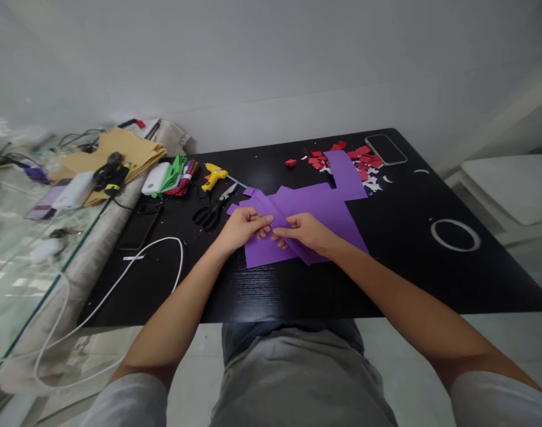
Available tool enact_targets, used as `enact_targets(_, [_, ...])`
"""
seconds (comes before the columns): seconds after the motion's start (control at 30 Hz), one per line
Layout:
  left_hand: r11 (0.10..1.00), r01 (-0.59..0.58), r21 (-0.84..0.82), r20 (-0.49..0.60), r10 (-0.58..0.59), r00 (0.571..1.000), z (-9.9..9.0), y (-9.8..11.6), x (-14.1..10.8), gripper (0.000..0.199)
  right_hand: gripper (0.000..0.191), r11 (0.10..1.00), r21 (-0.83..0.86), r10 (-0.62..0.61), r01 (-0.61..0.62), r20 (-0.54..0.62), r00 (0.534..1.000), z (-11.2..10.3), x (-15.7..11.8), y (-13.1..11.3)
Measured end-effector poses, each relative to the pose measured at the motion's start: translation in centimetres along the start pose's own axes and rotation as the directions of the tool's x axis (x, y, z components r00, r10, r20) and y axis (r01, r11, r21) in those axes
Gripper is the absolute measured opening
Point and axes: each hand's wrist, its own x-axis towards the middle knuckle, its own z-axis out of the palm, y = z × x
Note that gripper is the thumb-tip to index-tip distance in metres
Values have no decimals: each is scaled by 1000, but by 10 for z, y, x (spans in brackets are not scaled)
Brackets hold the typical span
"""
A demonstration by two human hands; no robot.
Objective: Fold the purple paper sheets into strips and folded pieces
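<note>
Both my hands meet over the middle of the black table. My left hand (248, 226) pinches the near side of a long purple paper strip (277, 214), thumb on top. From the right, my right hand (307, 232) grips the same strip between thumb and fingers. The strip slants from upper left to lower right, above a larger purple sheet (335, 213) lying flat. Another purple piece (346, 173) lies at the sheet's far right corner. Black-handled scissors (214, 209) and a yellow glue gun (215, 175) lie just left of the paper.
Red paper scraps (364, 159) and a phone (385, 148) lie at the back right. A white ring (455, 235) sits on the right. A dark phone (140, 226), a white cable (181, 261) and folded coloured sheets (179, 177) are on the left, beside a glass-topped surface (13, 261).
</note>
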Motion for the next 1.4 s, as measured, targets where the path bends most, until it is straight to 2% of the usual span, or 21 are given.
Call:
enact_targets(0.17, [1000,-19,17,-13,20,1000,-1,0,1,43,17,1000,-4,16,-16,0,1000,-1,0,0])
enact_targets(0.4, [998,-56,1,-96,56,994,-7,2,3,42,21,998,-40,46,-45,45,998,-3,0,-1])
enact_targets(0.73, [997,-75,-8,-85,74,994,-8,2,3,42,23,999,-32,32,-31,43,999,-1,-1,-2])
enact_targets(0.87, [998,-65,-1,-44,65,997,-10,3,2,41,22,997,60,47,-49,31,998,3,-2,-6])
enact_targets(1.03, [999,-51,16,77,49,996,-10,5,-1,43,41,946,271,149,-180,133,980,1,-2,-12])
enact_targets(1.13, [999,-48,9,140,46,989,-9,5,-2,44,30,922,317,171,-222,183,968,-1,-2,-11])
enact_targets(1.27, [999,-29,-37,136,33,990,-9,3,0,42,11,911,360,136,-202,202,970,-2,-2,-7])
enact_targets(1.4, [992,-14,-126,112,29,993,-10,-1,2,45,14,940,296,116,-172,195,974,-4,1,-4])
